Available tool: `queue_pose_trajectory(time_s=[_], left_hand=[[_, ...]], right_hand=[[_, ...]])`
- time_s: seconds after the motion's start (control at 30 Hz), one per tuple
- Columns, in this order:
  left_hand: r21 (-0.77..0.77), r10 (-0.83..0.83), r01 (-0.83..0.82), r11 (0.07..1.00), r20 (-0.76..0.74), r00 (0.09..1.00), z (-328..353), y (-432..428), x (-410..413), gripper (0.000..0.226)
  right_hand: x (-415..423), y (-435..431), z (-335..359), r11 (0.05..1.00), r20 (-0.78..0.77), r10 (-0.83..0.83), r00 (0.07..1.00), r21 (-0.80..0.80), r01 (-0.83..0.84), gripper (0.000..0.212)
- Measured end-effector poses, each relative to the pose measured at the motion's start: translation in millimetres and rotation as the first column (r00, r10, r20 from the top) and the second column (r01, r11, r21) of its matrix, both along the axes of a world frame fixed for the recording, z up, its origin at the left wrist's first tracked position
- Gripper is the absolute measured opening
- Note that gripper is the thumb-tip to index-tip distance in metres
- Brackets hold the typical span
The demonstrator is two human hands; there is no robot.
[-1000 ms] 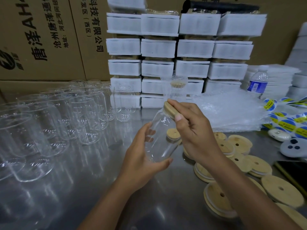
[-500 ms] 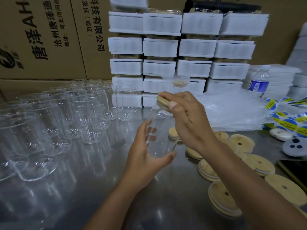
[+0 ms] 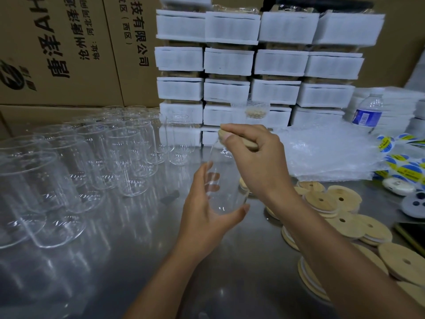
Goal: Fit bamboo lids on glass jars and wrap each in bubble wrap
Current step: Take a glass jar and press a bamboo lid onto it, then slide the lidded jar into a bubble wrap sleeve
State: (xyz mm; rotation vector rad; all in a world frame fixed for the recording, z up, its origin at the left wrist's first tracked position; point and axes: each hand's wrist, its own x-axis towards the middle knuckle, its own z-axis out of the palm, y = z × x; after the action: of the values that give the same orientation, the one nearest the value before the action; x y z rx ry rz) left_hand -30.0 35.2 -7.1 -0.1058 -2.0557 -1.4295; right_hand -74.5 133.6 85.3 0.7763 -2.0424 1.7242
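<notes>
Head view is showing the left grip curling round a clear glass jar, tilted over the middle of the table, while the right grip is pinching a bamboo lid at its mouth. I'd be seating it square and pressing evenly round the rim, steadying the glass low.

Over the last second the glass jar has swung from a clear tilt to nearly upright and risen a little above the surface. The bamboo lid, earlier facing up-left, now lies almost level on the mouth. The right hand has lifted with it, and the left hand has turned to follow
</notes>
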Motion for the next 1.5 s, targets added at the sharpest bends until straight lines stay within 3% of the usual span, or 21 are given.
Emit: queue_pose_trajectory(time_s=[0.3, 0.4, 0.63, 0.7, 0.77, 0.83, 0.93, 1.03, 1.2, 1.37, 1.5], left_hand=[[-0.016, 0.0, 0.0, 1.0, 0.014, 1.0, 0.1, -0.5, -0.1, 0.094], [-0.036, 0.015, -0.015, 0.999, 0.0, 1.0, 0.2, -3.2, 0.5, 0.094], [-0.057, 0.055, -0.056, 0.997, -0.018, 0.998, -3.8, -2.5, -3.6, 0.09], [-0.048, 0.069, -0.07, 0.996, -0.039, 0.997, -3.0, -3.7, -5.3, 0.089], [-0.009, 0.087, -0.087, 0.996, -0.05, 0.995, -0.8, -5.4, -6.1, 0.088], [0.052, 0.108, -0.106, 0.993, -0.047, 0.993, 0.7, -6.7, -6.8, 0.087], [0.12, 0.124, -0.119, 0.986, -0.031, 0.992, 1.2, -6.7, -8.6, 0.088], [0.138, 0.119, -0.114, 0.984, -0.026, 0.993, 0.6, -6.3, -8.9, 0.089], [0.069, 0.117, -0.114, 0.991, -0.04, 0.992, 2.5, -6.5, -9.3, 0.088], [0.056, 0.107, -0.104, 0.993, -0.059, 0.992, 2.6, -2.8, -11.1, 0.089], [0.071, 0.111, -0.106, 0.992, -0.065, 0.992, 3.2, -1.7, -11.3, 0.085]], right_hand=[[6.2, -2.5, -1.2, 0.999, -0.025, -0.043, 0.999, -0.021, 0.042, 0.014], [5.1, 1.0, -0.3, 1.0, -0.036, -0.022, 0.999, -0.002, 0.022, 0.008], [-3.9, 16.7, -5.6, 0.992, -0.005, 0.101, 0.995, 0.07, -0.101, 0.022], [-19.0, 32.3, -0.4, 0.996, -0.045, 0.06, 0.997, 0.067, -0.057, 0.026], [-45.1, 54.1, 1.8, 0.994, -0.079, -0.091, 0.993, 0.057, 0.095, 0.022], [-79.6, 80.3, -4.8, 0.936, -0.086, -0.306, 0.948, 0.157, 0.317, 0.019], [-119.7, 122.0, -29.4, 0.71, -0.053, -0.543, 0.838, 0.503, 0.492, 0.044], [-131.7, 144.1, -50.7, 0.552, -0.067, -0.605, 0.793, 0.683, 0.478, 0.05], [-134.5, 149.0, -57.8, 0.384, -0.264, -0.593, 0.76, 0.737, 0.556, 0.032], [-136.6, 152.0, -56.2, 0.4, -0.312, -0.605, 0.732, 0.676, 0.619, 0.018], [-135.4, 145.9, -54.5, 0.502, -0.338, -0.625, 0.703, 0.516, 0.694, 0.019]])
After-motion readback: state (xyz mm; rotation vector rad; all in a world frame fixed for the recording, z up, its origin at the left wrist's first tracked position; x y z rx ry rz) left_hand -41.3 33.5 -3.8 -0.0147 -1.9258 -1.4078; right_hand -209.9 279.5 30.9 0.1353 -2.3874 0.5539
